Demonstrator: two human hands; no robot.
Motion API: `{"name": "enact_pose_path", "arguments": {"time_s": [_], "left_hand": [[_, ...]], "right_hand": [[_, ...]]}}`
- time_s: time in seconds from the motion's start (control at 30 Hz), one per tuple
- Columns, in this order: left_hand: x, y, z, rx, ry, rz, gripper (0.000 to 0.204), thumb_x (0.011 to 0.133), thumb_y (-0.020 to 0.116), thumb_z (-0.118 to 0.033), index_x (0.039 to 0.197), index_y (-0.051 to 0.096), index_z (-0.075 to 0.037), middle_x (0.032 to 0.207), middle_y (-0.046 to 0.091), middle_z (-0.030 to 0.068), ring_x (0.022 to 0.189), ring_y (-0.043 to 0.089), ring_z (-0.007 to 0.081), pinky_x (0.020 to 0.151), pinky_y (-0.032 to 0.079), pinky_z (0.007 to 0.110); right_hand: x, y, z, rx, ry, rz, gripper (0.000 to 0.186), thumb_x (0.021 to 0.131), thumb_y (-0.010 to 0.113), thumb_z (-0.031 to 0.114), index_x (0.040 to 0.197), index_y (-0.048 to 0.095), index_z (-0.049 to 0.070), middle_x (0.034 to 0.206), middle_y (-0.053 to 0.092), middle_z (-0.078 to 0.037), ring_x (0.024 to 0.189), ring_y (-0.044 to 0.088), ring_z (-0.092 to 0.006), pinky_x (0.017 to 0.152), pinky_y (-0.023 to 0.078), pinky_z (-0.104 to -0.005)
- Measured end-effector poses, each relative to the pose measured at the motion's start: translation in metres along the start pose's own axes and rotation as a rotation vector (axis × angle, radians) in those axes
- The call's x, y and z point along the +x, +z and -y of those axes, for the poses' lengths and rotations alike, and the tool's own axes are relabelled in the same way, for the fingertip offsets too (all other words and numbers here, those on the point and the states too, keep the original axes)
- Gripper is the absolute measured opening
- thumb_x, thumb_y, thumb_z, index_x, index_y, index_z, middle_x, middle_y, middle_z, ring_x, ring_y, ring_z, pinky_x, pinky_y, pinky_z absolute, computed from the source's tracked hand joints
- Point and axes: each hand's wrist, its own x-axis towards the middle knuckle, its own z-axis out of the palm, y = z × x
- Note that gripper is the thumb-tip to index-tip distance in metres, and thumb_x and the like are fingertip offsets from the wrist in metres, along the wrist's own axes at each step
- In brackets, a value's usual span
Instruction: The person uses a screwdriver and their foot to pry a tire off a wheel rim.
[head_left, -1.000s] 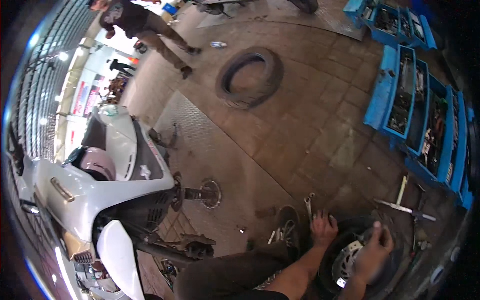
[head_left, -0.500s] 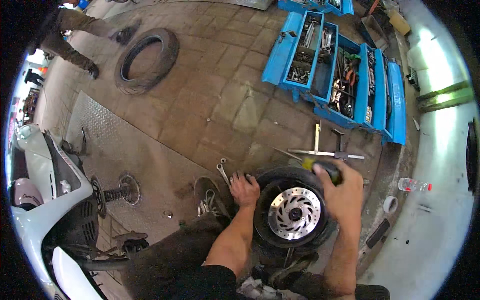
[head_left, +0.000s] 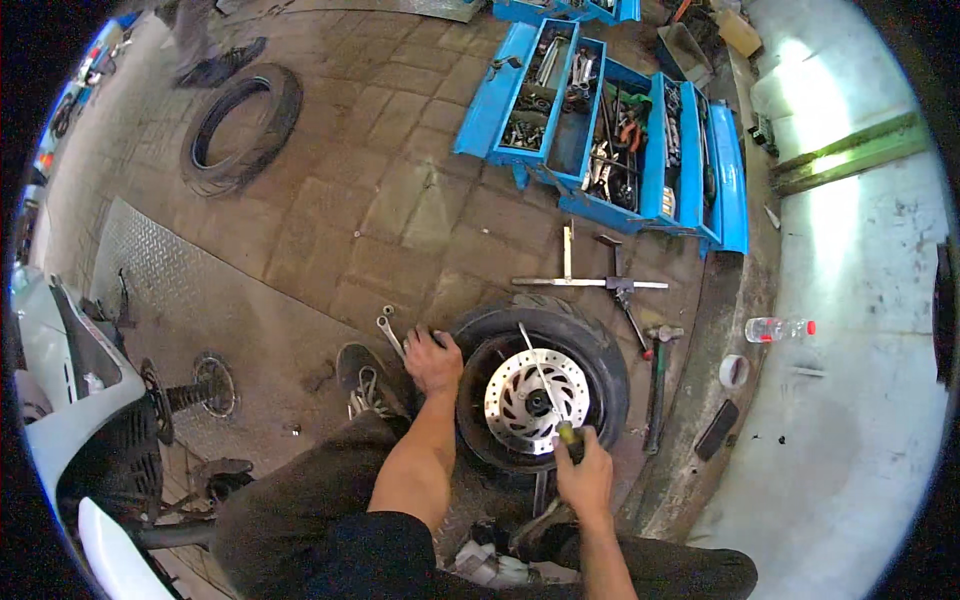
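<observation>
My right hand (head_left: 585,470) grips the yellow-and-black handle of a long screwdriver (head_left: 545,380), whose shaft crosses the silver brake disc (head_left: 510,400) toward the upper rim. The wheel and its black tyre (head_left: 590,340) lie flat on the floor before me. My left hand (head_left: 433,365) has bent fingers at the tyre's left edge, around something dark that I cannot make out, beside a spanner (head_left: 393,333). A T-shaped metal tool (head_left: 545,281) and a hammer (head_left: 656,400) lie above and right of the wheel.
Blue toolboxes (head_left: 730,180) stand open at top right. A loose tyre (head_left: 270,130) and a person's leg (head_left: 195,50) are upper left. A white scooter (head_left: 60,380) is at left. A bottle (head_left: 778,329), tape roll (head_left: 733,371) and black rectangular object (head_left: 716,428) lie along the right.
The view has turned down and rightward. My right hand has brought the screwdriver down from beside the wheel across the disc. My left hand's fingers are more curled. The other person's legs have shifted.
</observation>
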Motion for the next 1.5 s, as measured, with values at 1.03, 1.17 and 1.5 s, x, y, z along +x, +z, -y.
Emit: {"name": "enact_pose_path", "arguments": {"time_s": [1.03, 1.17, 1.5], "left_hand": [[0.000, 0.005, 0.004, 0.046, 0.045, 0.019, 0.043, 0.096, 0.049, -0.026, 0.123, 0.060, 0.005, 0.129, 0.058, 0.0255, 0.119, 0.055, 0.0419, 0.101, 0.044, 0.052], [-0.001, 0.007, -0.014, -0.020, -0.022, 0.197, 0.046, 0.098, 0.046, -0.026, 0.129, 0.057, 0.005, 0.132, 0.056, 0.0263, 0.122, 0.053, 0.0426, 0.102, 0.042, 0.053], [0.000, 0.008, -0.005, 0.066, 0.045, 0.146, 0.047, 0.098, 0.046, -0.027, 0.128, 0.054, 0.008, 0.133, 0.055, 0.0284, 0.121, 0.054, 0.0456, 0.102, 0.043, 0.052]], "right_hand": [[0.107, 0.069, 0.001, 1.159, -0.540, -0.462, 0.017, 0.101, 0.054, 0.013, 0.104, 0.058, -0.003, 0.072, 0.061, -0.014, 0.066, 0.058, -0.0230, 0.066, 0.048, -0.0376], [0.125, 0.052, 0.027, 0.975, -0.402, -0.528, 0.020, 0.097, 0.064, 0.016, 0.110, 0.062, 0.001, 0.074, 0.065, -0.014, 0.067, 0.061, -0.0216, 0.068, 0.050, -0.0385], [0.222, 0.038, 0.142, 0.424, -0.412, -0.496, 0.028, 0.081, 0.076, 0.024, 0.083, 0.073, -0.004, 0.080, 0.070, -0.025, 0.077, 0.069, -0.0411, 0.075, 0.054, -0.0437]]}}
